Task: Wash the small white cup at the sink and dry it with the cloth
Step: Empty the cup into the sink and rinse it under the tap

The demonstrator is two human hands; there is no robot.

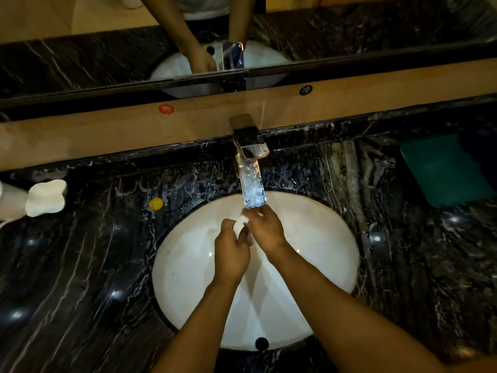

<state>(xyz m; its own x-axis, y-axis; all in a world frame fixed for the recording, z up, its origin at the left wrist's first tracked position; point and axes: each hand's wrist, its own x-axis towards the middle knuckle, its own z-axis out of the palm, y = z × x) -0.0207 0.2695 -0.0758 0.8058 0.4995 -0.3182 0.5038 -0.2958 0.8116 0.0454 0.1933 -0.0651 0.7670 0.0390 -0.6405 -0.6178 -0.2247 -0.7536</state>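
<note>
- The 2 forearms reach up over the white sink (188, 292), hands meeting just under the tap's spout.
- The left hand (231, 251) is curled round the cup (240, 224) from the left, fingers closed on it.
- The right hand (265, 228) closes on the cup from the right, fingertips over its rim.
- The cup is mostly hidden between them, above the basin.
- The tap (251, 168) stands behind.
- On the counter (80, 265): a yellow cap (156, 203) at left, a green cloth (443, 168) far right.
</note>
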